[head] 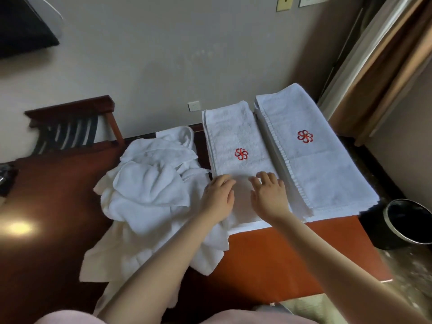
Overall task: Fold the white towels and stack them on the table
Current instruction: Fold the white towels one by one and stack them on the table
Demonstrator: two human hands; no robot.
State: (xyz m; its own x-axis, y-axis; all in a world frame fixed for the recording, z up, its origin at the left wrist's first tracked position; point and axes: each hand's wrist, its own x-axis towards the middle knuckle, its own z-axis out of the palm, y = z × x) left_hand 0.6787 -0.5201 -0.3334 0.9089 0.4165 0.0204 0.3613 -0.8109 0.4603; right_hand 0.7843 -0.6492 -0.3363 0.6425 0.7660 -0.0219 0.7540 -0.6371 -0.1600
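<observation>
At frame centre, the left hand (218,195) and right hand (268,195) lie flat, fingers loosely spread, on the folded towel (236,136). Its red logo (241,154) sits just beyond them. A crumpled pile (152,185) lies to the left.

Two folded towels (236,141) (311,155) side by side; crumpled pile (149,192) left

The red-brown surface (280,253) is carrying a rumpled heap (152,190), a folded towel (233,139) beside it, then a stack (322,164).
</observation>
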